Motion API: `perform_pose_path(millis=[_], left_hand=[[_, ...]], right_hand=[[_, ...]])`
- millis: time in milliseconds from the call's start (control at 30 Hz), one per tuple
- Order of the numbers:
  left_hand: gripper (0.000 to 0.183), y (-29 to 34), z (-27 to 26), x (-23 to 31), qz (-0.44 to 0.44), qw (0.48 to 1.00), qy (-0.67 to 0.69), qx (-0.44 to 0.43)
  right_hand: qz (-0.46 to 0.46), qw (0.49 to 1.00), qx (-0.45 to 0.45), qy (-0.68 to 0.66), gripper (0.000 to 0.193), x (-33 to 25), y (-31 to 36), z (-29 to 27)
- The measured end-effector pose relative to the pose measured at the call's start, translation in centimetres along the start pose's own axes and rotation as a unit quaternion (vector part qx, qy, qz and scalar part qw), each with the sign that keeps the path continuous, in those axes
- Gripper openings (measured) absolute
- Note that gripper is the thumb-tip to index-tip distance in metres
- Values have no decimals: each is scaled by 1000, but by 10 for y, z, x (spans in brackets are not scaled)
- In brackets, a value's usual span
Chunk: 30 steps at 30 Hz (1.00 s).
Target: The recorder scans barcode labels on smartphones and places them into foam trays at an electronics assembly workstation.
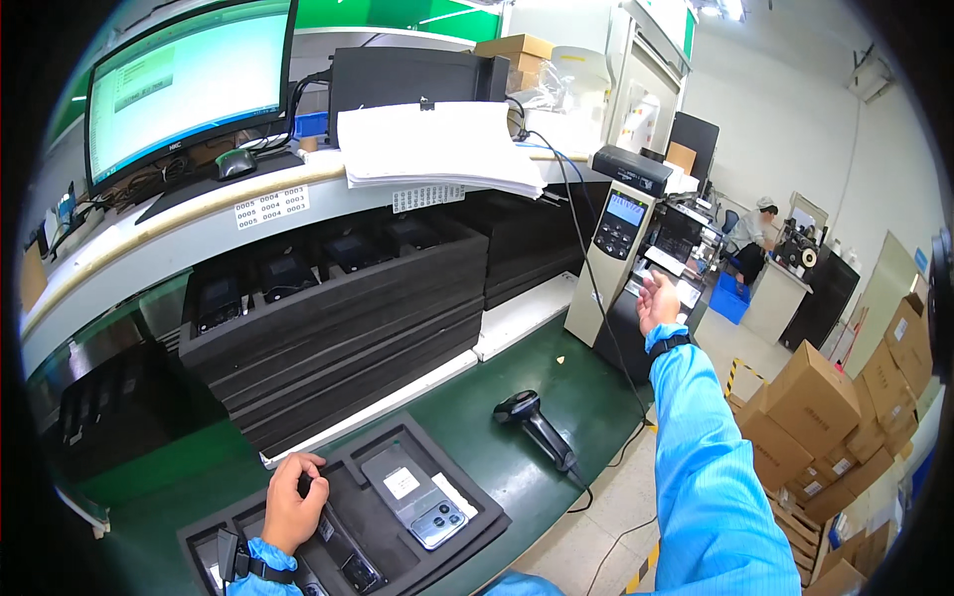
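Green bench top (pixel 467 407) runs under a pale shelf (pixel 139 236) in a workshop with white walls. From my end, the right hand (pixel 656 303) is palm up at the front of a grey label printer (pixel 621 248), fingers curled beside a white paper piece (pixel 686 294); I can't tell whether they are closed on it, since that spot is small and cluttered. I see the left hand (pixel 294 505) loosely curled over the near left part of a black foam tray (pixel 487 524), nothing visible in it, though I can't tell whether its fingertips meet.

Just beside that hand, a dark device (pixel 350 551) sits in a slot of the tray. Right of it, in another recess, the phone (pixel 415 505) lies back up, camera block toward me, a white label (pixel 401 483) on its back. Farther right, a black handheld scanner (pixel 542 432) rests on the bench. Beyond the tray I have stacked foam trays (pixel 348 343) below the shelf, which bears a monitor (pixel 184 89), a mouse (pixel 236 164) and papers (pixel 427 149). Off to the right are cardboard boxes (pixel 810 397) and, farther back, a seated co-worker (pixel 750 236).
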<state>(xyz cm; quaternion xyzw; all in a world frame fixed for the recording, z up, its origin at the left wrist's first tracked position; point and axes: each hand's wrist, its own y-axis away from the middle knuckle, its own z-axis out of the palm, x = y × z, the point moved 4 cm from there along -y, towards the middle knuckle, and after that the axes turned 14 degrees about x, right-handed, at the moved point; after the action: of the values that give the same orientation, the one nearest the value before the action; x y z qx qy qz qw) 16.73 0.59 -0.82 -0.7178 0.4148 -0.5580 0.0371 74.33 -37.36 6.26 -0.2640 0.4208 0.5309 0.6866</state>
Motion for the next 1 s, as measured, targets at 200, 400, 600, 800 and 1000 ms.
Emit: perform_pose_path(millis=[200,400,600,800,1000], left_hand=[[11,7,-17,-9,9,1000,-12,15],[20,-6,0,0,22,998,-30,-42],[19,1,-7,-10,18,999,-4,-30],[20,9,-13,-4,-8,999,-42,-15],[18,0,1,-12,24,1000,-9,-16]], right_hand=[[-41,990,-133,14,18,28,-32,29],[-79,988,-127,36,31,28,-147,-10],[-40,989,-137,47,56,16,-227,-2],[-123,979,-51,153,42,38,-141,37],[-176,943,-31,279,28,41,-152,-58]])
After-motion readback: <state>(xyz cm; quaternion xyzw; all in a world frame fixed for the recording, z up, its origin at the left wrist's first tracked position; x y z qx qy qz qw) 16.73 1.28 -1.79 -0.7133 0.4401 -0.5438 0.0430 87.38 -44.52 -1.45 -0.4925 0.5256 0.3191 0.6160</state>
